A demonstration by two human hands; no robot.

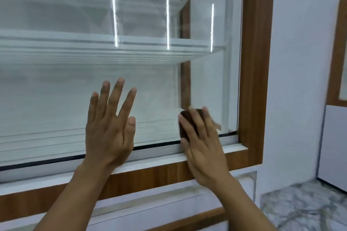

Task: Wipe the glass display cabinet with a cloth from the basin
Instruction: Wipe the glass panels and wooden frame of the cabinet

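The glass display cabinet (56,99) fills the view, with a brown wooden frame (253,62) and glass shelves inside. My right hand (202,142) presses a dark brown cloth (185,124) flat against the glass near the lower right corner of the pane. Only part of the cloth shows between and above my fingers. My left hand (110,124) is held up at the glass to the left of it, fingers spread, holding nothing. The basin is out of view.
A white sill and a wooden band (150,176) run under the pane, with white drawer fronts (150,210) below. A white wall (300,80) lies to the right, with another wood-framed panel (338,52) and a marbled floor (304,208).
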